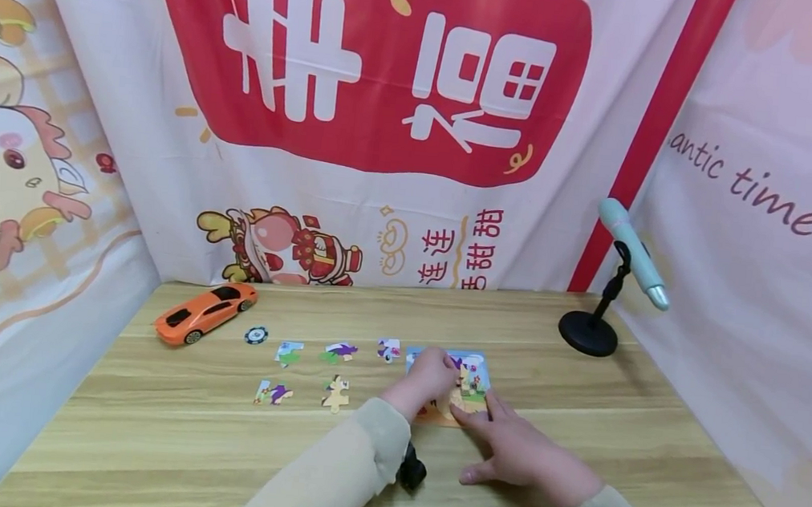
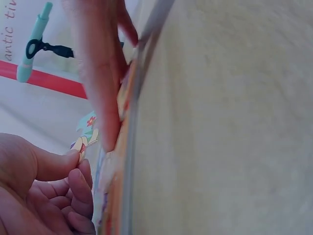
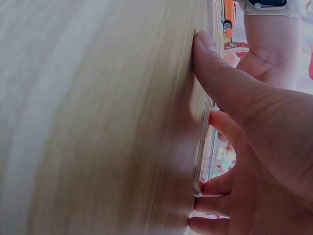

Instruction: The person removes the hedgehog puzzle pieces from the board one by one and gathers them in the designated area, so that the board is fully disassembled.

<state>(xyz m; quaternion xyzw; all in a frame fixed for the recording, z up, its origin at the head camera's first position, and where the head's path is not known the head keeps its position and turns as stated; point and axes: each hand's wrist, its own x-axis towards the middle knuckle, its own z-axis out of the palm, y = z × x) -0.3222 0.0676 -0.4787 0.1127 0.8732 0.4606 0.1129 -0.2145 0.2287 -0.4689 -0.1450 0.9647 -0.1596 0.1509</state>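
A small jigsaw puzzle board (image 1: 481,362) with a colourful cartoon picture lies on the wooden table, partly covered by both hands. Over its left half, my left hand (image 1: 431,375) pinches a jigsaw piece (image 2: 81,144) between thumb and forefinger. My right hand (image 1: 523,447) is spread at the board's near right corner, fingers extended. One of its fingertips presses on the picture, and in the right wrist view its thumb (image 3: 220,68) rests on the table beside the board's edge. To the left lie several loose jigsaw pieces (image 1: 336,393) in two loose rows.
An orange toy car (image 1: 206,314) stands at the back left, with a round dark chip (image 1: 256,335) beside it. At the back right stands a mint microphone (image 1: 633,245) on a black stand (image 1: 587,334). Printed curtains (image 1: 394,228) hang behind the table and along its sides.
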